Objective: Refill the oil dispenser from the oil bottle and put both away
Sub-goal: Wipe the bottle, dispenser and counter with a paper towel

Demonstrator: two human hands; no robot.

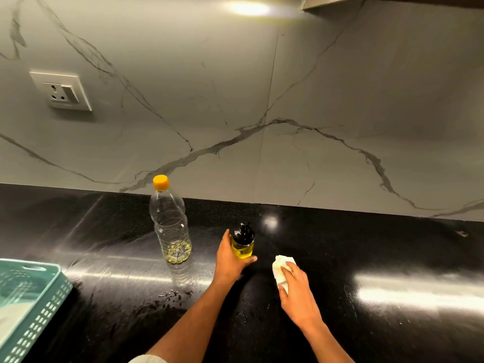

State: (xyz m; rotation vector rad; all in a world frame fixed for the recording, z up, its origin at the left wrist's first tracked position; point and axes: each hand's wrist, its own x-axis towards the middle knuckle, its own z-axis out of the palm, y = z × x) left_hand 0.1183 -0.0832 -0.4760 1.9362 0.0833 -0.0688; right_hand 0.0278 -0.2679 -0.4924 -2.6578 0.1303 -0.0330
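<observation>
Head view shows a glossy black tabletop under a grey marble wall; left hand grips the oil dispenser, right hand pinches a white tissue.

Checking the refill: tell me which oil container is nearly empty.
The tall clear oil bottle with the orange cap; the small black-topped dispenser looks well filled.
</observation>
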